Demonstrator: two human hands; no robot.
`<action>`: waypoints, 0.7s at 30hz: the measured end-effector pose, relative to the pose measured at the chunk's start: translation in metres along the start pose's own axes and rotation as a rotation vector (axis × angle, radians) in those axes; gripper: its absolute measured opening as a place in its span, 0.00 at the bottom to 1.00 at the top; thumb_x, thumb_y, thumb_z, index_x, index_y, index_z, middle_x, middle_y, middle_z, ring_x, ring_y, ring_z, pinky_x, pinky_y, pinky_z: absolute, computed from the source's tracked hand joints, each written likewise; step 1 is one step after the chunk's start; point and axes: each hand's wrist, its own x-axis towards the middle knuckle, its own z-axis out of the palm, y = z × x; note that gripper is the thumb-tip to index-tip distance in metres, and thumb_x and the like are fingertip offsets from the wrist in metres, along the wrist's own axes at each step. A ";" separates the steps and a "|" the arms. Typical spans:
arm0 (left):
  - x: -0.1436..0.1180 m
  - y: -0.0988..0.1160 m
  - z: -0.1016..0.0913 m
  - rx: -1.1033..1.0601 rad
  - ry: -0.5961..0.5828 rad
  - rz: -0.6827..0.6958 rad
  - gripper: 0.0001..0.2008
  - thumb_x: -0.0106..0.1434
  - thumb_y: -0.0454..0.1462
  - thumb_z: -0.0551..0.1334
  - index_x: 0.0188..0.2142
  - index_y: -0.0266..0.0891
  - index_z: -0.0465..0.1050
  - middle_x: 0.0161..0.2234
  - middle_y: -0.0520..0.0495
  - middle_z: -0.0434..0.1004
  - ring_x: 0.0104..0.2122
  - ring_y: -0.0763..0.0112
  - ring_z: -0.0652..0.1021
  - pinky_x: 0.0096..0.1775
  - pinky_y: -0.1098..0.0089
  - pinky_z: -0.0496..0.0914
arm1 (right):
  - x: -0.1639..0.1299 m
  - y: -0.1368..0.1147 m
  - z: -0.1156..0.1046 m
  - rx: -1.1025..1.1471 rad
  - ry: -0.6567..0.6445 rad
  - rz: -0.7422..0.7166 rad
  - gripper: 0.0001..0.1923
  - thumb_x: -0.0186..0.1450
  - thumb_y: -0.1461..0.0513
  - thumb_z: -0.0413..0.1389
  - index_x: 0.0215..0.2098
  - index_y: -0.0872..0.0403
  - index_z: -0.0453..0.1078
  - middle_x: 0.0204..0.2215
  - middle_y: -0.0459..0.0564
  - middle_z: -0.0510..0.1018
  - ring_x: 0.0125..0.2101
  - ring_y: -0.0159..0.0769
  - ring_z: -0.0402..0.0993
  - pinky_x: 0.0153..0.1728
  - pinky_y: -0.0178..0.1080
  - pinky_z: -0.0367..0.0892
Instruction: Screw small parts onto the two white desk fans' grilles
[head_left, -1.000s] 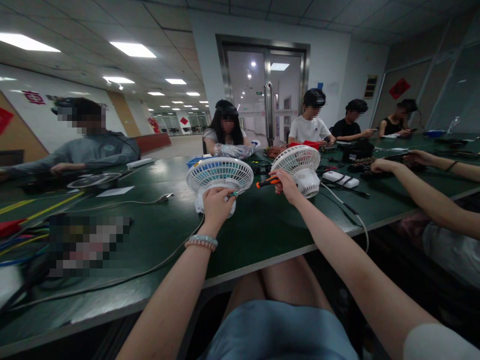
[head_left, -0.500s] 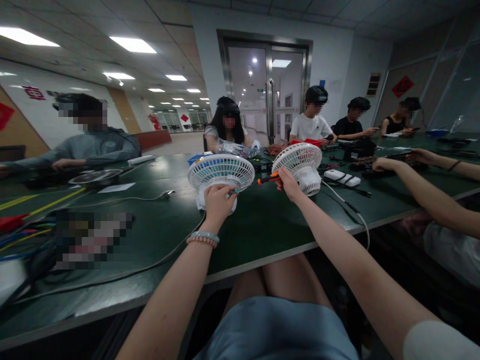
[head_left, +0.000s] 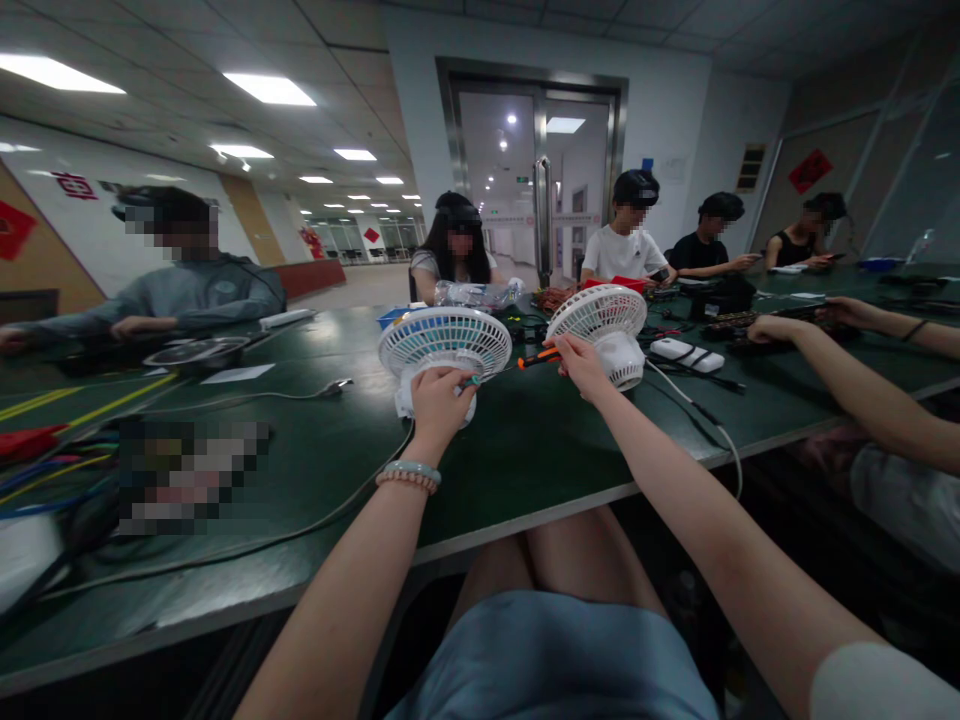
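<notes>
one slip between two pinches

the right hand (head_left: pixel 576 362) pinches an orange-and-black screwdriver (head_left: pixel 538 357), aimed toward the left fingertips. the left hand (head_left: pixel 439 398) pinches a small teal piece (head_left: pixel 471 381); whether the two touch, i cannot tell. one white fan (head_left: pixel 442 327) stands just beyond the left fingers, a second fan (head_left: pixel 598 312) just beyond the right. a loose right grip could let the screwdriver skid and jab the left fingers; a weak left pinch might drop the teal piece; a stray knuckle could knock either fan.
</notes>
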 end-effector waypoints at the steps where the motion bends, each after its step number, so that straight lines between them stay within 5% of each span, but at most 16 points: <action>1: 0.000 0.000 0.000 -0.001 0.003 0.002 0.10 0.54 0.40 0.61 0.37 0.46 0.75 0.34 0.48 0.75 0.41 0.64 0.72 0.48 0.60 0.58 | 0.000 0.000 0.000 0.021 -0.007 0.017 0.19 0.59 0.47 0.49 0.33 0.53 0.68 0.16 0.39 0.58 0.14 0.23 0.52 0.17 0.30 0.54; 11: 0.001 0.001 -0.001 0.004 -0.009 -0.010 0.11 0.54 0.40 0.61 0.37 0.46 0.75 0.34 0.49 0.75 0.41 0.64 0.72 0.49 0.61 0.58 | -0.002 -0.004 -0.005 0.257 -0.106 0.047 0.17 0.57 0.61 0.44 0.41 0.55 0.67 0.12 0.37 0.52 0.15 0.25 0.48 0.18 0.31 0.51; 21: 0.000 -0.004 0.000 0.002 0.012 0.027 0.11 0.54 0.40 0.61 0.37 0.46 0.75 0.34 0.50 0.76 0.40 0.65 0.72 0.49 0.61 0.58 | 0.002 0.002 -0.002 0.041 0.024 0.002 0.20 0.58 0.47 0.50 0.34 0.55 0.68 0.14 0.39 0.59 0.16 0.26 0.56 0.19 0.32 0.53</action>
